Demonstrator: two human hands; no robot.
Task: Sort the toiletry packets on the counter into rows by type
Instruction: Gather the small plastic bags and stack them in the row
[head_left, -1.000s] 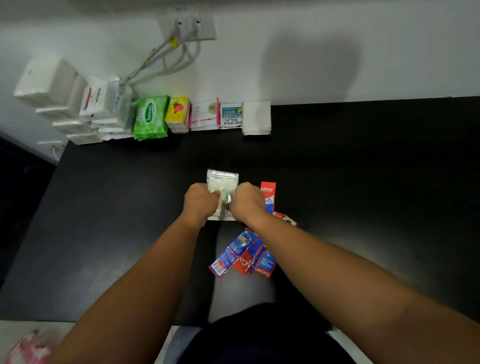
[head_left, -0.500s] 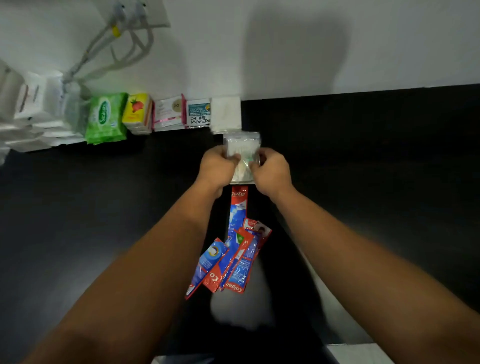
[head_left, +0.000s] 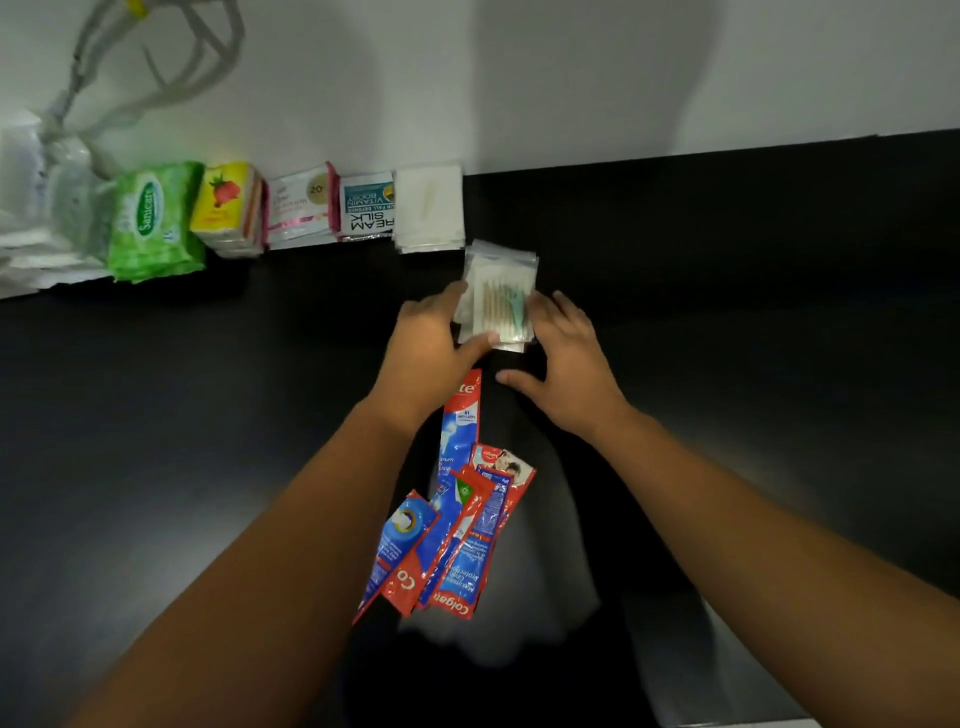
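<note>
A small stack of clear packets (head_left: 500, 291) with swabs inside lies on the black counter (head_left: 753, 322), just right of the row along the wall. My left hand (head_left: 434, 353) holds the stack's left side, thumb across its lower corner. On the stack's right edge rest the straight fingers of my right hand (head_left: 569, 369), its thumb spread out. The row holds green wipes (head_left: 150, 223), yellow packets (head_left: 226, 205), pink-edged sachets (head_left: 301, 208), Cream Silk sachets (head_left: 366, 208) and white packets (head_left: 428, 208). Between my forearms is a loose pile of red and blue toothpaste sachets (head_left: 457, 525).
White tissue packs (head_left: 31, 223) sit blurred at the far left by the wall, with grey cables (head_left: 156, 78) hanging above them. The white wall (head_left: 623, 78) closes the counter's far side. The counter's near edge runs at the bottom right.
Both hands carried the clear packets away from the toothpaste pile toward the wall, to the row's right end. The right hand's fingers have straightened off the stack.
</note>
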